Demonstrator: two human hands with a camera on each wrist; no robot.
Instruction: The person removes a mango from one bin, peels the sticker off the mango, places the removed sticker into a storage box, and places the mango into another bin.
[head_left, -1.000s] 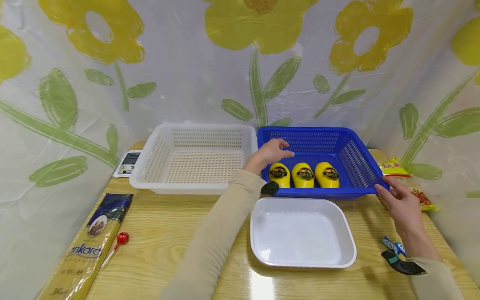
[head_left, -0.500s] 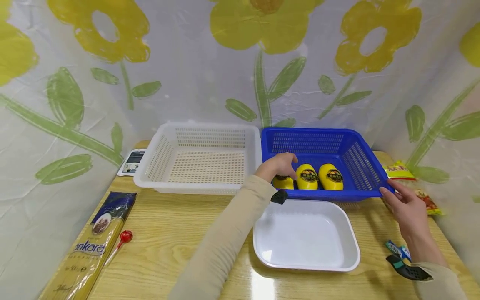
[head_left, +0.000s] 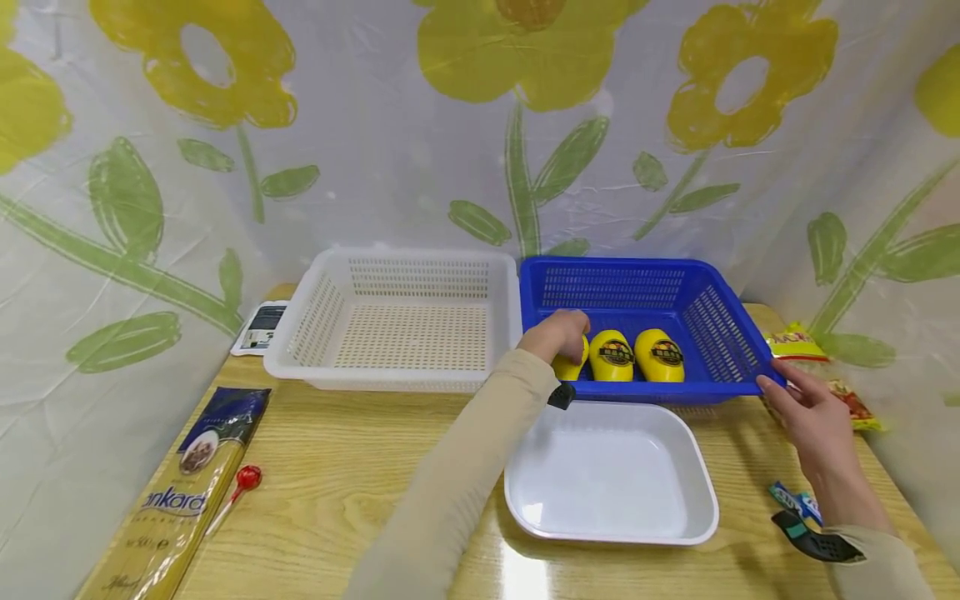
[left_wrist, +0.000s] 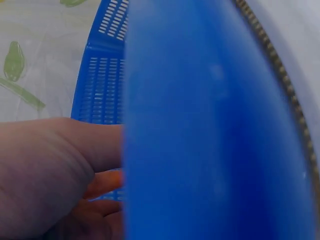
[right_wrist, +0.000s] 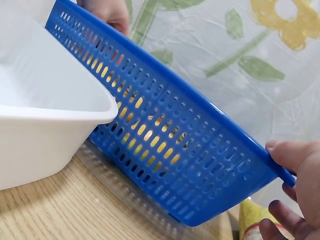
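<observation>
I noted the white tray [head_left: 611, 479] standing in front of the blue basket [head_left: 675, 388], with the white basket [head_left: 408, 337] against its left side. A blue wall obstructed most of the left wrist view. The left hand [head_left: 557, 335] gripped the leftmost yellow fruit [head_left: 567, 369] inside the blue basket, concealing its long axis; both neighbouring fruits [head_left: 611, 342] pointed front to back. The right hand [head_left: 817, 421] pinched the basket's right front corner.
</observation>
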